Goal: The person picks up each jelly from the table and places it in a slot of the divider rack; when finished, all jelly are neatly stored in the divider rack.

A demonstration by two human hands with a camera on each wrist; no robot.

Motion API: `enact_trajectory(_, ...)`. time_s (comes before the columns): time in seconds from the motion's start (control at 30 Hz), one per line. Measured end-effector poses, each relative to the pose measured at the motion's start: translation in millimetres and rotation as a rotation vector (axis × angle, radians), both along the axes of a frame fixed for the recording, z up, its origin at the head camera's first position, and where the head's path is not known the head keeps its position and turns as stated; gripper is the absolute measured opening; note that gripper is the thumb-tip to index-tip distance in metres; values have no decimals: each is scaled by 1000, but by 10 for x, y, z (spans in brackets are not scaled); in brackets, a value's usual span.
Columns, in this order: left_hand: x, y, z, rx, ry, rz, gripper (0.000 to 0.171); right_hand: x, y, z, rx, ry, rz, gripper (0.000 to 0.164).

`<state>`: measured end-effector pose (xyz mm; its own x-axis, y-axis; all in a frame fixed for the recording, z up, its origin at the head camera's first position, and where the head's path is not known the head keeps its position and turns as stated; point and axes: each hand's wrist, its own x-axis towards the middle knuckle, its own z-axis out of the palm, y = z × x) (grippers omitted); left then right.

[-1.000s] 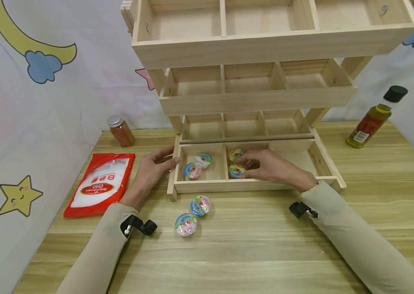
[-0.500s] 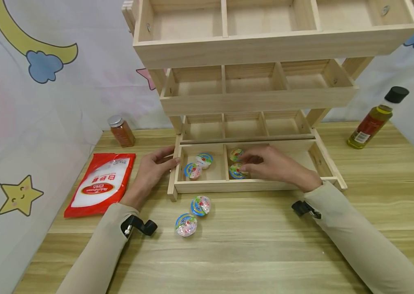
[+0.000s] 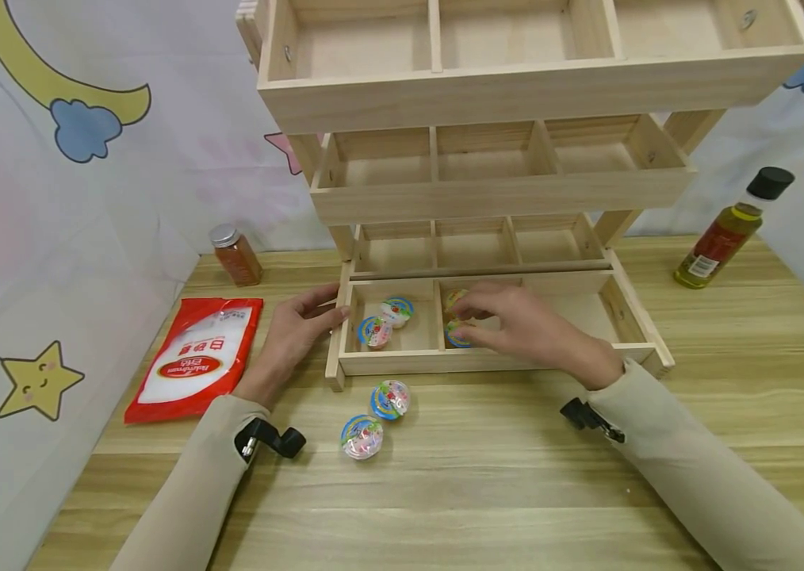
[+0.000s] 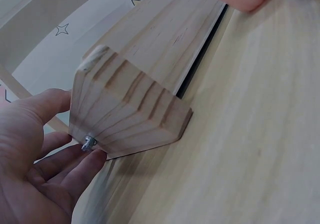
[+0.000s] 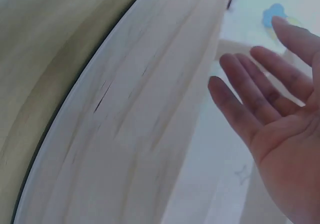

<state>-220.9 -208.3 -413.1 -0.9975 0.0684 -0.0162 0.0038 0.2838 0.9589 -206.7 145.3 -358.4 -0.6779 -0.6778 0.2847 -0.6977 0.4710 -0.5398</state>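
Head view: right fingers over round, glossy-lidded cups.

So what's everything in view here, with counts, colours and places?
Table: one, tan, foreground
Rack: one, pale wood, centre
Lidded cups: six visible, multicoloured, two in rack's bottom-left compartment, two in bottom-middle, two on table
Jar: one, reddish, back left
Bag: one, red and white, left
Bottle: one, yellow-green, back right
Backdrop: one, white, printed, behind
Sleeves: two, beige, forearms
Wrist mounts: two, black, on sleeves
Left grip: one, touching rack's left end
Right grip: one, at middle cups
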Motion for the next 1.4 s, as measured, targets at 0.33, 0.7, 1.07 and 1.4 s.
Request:
enact_trajectory(0.33,-9,4,-8,-2,2,-5,59,198,-183,28,-95,104,120,31)
enact_trajectory(0.7,-2,-2,-5,-18,8,-3,58,339,-378,-69,-164,167,253,36)
enact_trajectory(1.07,-1,-6,-3,-14,5,-4,59,444,-513,-197,-174,85,309,38)
enact_trajectory(1.4,0,1,2,1,-5,2,60,518,-586,-240,-80,-4,287,40)
